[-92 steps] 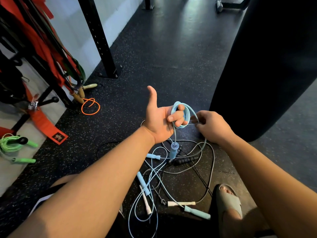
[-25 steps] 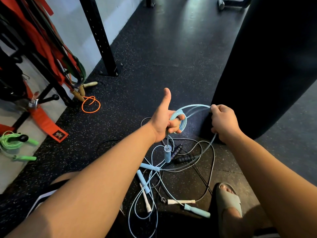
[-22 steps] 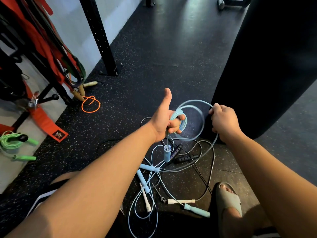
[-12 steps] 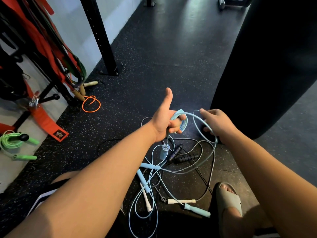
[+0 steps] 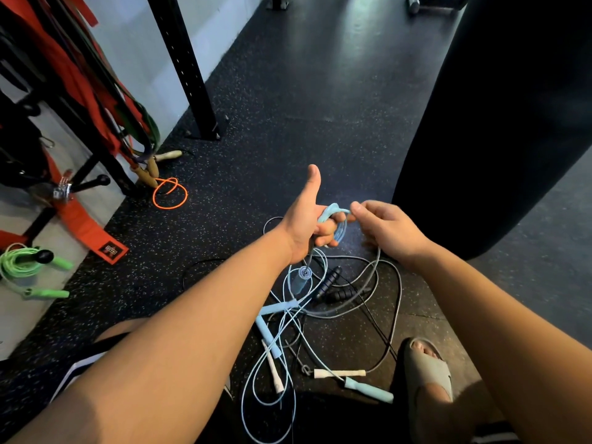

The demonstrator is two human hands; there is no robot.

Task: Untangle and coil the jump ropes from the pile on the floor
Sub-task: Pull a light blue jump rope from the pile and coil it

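My left hand (image 5: pixel 307 219) is held up with its thumb raised, and its curled fingers grip several loops of a light blue jump rope (image 5: pixel 340 226). One blue handle (image 5: pixel 300 278) of that rope dangles just below the hand. My right hand (image 5: pixel 384 229) pinches the same rope at the top of the coil, right beside the left fingers. Under both hands a tangled pile of ropes (image 5: pixel 320 315) lies on the floor, with blue, white and black handles mixed together.
A large black punching bag (image 5: pixel 499 129) hangs close on the right. A black steel post (image 5: pixel 185 72) stands at the back left beside a rack with red straps. A coiled green rope (image 5: pixel 22 270) and an orange rope (image 5: pixel 169 193) lie at the left. My sandalled foot (image 5: pixel 426 363) is near the pile.
My right hand has moved left, bringing another loop of the blue rope onto the coil in my left hand. The wide loop between the hands has closed up.
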